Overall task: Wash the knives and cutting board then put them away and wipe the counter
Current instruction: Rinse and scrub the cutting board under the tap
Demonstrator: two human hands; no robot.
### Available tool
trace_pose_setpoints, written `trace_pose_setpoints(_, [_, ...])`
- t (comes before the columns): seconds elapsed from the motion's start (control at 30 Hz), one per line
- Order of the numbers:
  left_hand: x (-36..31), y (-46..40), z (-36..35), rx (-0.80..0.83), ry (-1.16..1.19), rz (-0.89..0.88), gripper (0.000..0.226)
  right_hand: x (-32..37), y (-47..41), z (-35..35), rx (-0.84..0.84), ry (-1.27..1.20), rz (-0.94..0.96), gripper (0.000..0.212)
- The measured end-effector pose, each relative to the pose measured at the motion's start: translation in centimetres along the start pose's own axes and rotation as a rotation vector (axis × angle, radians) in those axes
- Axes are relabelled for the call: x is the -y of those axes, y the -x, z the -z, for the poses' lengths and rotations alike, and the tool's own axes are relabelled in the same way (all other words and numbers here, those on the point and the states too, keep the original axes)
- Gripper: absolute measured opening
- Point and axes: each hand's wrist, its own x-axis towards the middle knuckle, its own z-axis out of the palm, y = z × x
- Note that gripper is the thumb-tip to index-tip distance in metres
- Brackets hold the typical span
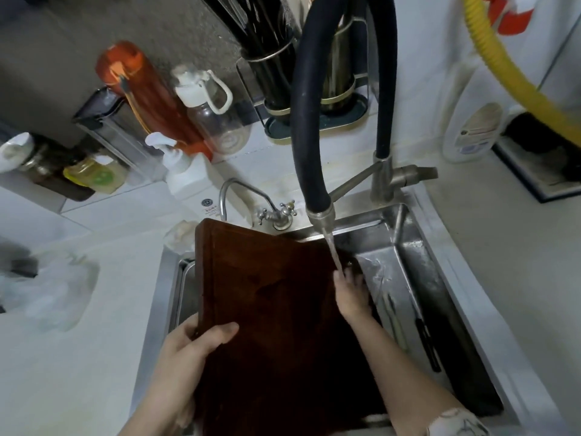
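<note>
A dark brown wooden cutting board (270, 309) stands tilted in the steel sink (440, 272). My left hand (188, 350) grips its left edge, thumb across the front face. My right hand (350, 294) lies flat on the board's right edge, fingers spread under the water stream (334, 253) from the black hose faucet (309, 127). On the sink floor to the right lie two knives, one with a pale handle (394, 322) and one with a black handle (427, 344).
A small second tap (276, 214) stands behind the board. Bottles, a white pump dispenser (185, 174) and a black utensil holder (273, 67) line the back. A crumpled plastic bag (53, 287) lies on the left counter. A yellow hose (509, 67) crosses the upper right.
</note>
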Motion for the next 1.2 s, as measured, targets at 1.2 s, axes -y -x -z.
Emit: trace_pose_setpoints(1.2, [-4.4, 0.0, -6.7, 0.358, -0.09, 0.06, 0.025, 7.2, 16.6, 7.1, 0.038, -0.229, 0.323, 0.052])
